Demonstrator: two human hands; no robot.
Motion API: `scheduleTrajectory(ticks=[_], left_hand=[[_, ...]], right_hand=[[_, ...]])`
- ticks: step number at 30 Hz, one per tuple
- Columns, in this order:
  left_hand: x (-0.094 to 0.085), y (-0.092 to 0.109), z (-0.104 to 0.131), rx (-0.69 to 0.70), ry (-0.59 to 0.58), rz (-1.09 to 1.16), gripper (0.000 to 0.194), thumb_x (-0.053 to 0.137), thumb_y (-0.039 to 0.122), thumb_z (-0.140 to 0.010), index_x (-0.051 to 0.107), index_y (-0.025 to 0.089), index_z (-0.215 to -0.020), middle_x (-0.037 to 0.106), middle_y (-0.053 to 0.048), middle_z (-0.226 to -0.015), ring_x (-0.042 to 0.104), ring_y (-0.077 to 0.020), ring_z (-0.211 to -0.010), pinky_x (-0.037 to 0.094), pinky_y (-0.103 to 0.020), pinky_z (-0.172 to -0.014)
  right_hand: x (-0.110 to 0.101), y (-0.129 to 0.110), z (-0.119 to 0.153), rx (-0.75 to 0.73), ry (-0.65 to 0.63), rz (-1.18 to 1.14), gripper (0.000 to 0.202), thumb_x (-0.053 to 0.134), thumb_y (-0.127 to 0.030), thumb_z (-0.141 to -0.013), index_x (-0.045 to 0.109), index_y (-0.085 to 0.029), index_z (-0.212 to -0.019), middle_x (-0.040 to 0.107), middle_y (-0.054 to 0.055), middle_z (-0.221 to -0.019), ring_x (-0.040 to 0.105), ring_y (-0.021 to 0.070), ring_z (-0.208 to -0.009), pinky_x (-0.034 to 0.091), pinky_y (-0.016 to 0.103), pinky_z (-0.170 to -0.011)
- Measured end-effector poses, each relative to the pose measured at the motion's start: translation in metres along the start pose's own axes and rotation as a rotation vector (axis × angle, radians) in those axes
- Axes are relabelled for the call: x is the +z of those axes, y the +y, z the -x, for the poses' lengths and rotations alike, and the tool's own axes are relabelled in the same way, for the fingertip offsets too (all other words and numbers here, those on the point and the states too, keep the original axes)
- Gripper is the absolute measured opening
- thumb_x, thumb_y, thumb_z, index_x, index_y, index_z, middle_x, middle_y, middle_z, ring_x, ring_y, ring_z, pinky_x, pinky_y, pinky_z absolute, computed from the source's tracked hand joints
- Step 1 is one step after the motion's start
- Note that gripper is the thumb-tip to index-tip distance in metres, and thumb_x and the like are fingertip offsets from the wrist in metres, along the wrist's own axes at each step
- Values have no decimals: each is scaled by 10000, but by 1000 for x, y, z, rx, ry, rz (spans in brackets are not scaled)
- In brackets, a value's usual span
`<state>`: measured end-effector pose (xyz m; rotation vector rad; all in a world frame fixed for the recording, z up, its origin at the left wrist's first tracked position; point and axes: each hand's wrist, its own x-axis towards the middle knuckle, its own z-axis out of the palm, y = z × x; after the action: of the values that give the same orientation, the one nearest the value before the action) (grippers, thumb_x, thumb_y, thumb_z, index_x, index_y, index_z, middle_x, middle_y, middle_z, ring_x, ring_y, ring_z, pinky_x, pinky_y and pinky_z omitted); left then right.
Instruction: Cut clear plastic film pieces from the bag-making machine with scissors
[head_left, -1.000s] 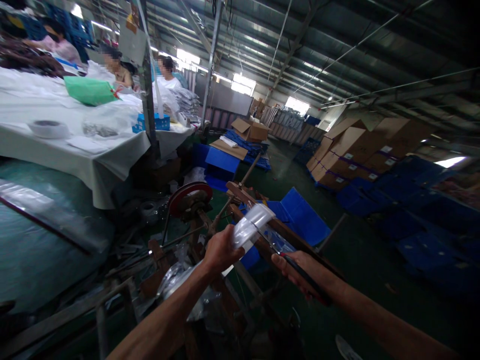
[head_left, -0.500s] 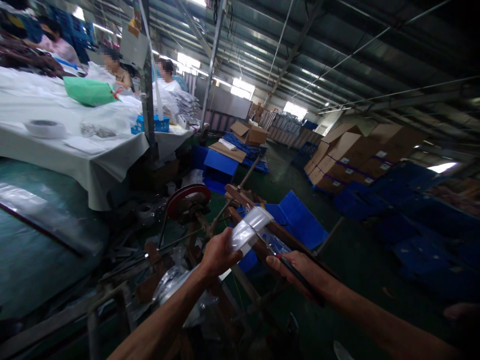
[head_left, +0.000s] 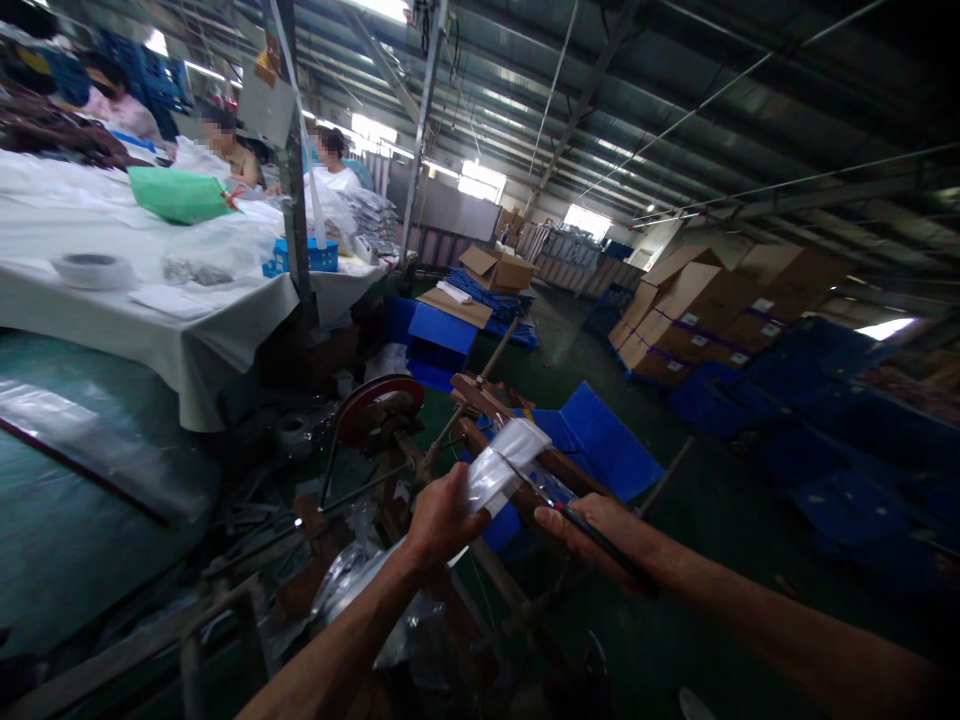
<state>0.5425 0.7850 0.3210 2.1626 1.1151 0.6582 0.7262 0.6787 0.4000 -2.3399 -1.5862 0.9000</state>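
Observation:
My left hand (head_left: 441, 515) is closed around a folded strip of shiny clear plastic film (head_left: 487, 478) that sticks out past its fingers. In my right hand (head_left: 604, 535) are scissors (head_left: 600, 540) with a dark handle and a bit of red near the pivot. Their thin blades lie across the plastic strip, a short way beyond my left fingers. Both hands hang over a wooden and metal frame (head_left: 480, 395), which has a red-rimmed wheel (head_left: 379, 410) to its left. More crumpled clear plastic (head_left: 352, 575) lies below my left forearm.
A white-covered table (head_left: 142, 310) with a green bag (head_left: 180, 195) and a tape roll (head_left: 91, 270) stands at left; several people work behind it. Blue bins (head_left: 611, 440) sit beyond the frame. Stacked cardboard boxes (head_left: 690, 315) are at right, and a metal post (head_left: 294, 190) rises near the table.
The view has shifted slightly. My hands, the plastic strip and the scissors keep nearly the same pose, with the blades still across the strip.

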Motion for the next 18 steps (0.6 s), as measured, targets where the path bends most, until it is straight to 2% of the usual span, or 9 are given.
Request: scheduleTrajectory(ticks=[3, 8, 14, 18], left_hand=[[0, 2, 0, -12, 15, -48, 304, 542, 315, -609, 468, 222, -889, 589, -20, -764, 517, -151, -640, 297, -247, -563], [-3, 6, 2, -22, -12, -50, 301, 536, 300, -620, 455, 224, -900, 610, -25, -802, 540, -149, -663, 317, -245, -579], [1, 4, 0, -1, 11, -136, 334, 534, 333, -638, 454, 227, -944, 624, -31, -830, 562, -169, -701, 316, -254, -582], [-2, 8, 1, -22, -6, -129, 313, 536, 315, -642, 458, 217, -929, 627, -34, -831, 568, -168, -704, 318, -253, -578]], right_hand=[[5, 2, -8, 136, -72, -51, 663, 313, -809, -664, 514, -177, -669, 477, 7, -500, 435, 108, -363, 378, 241, -338], [10, -1, -13, 128, -37, -146, 622, 334, -793, -675, 485, -189, -666, 439, -20, -462, 423, 106, -326, 366, 232, -299], [-3, -20, -11, 228, -120, -147, 596, 338, -771, -694, 435, -187, -614, 434, -22, -435, 428, 107, -315, 372, 231, -291], [-3, -22, -12, 189, -137, -133, 609, 316, -778, -692, 440, -187, -608, 427, -19, -403, 421, 119, -301, 351, 239, -284]])
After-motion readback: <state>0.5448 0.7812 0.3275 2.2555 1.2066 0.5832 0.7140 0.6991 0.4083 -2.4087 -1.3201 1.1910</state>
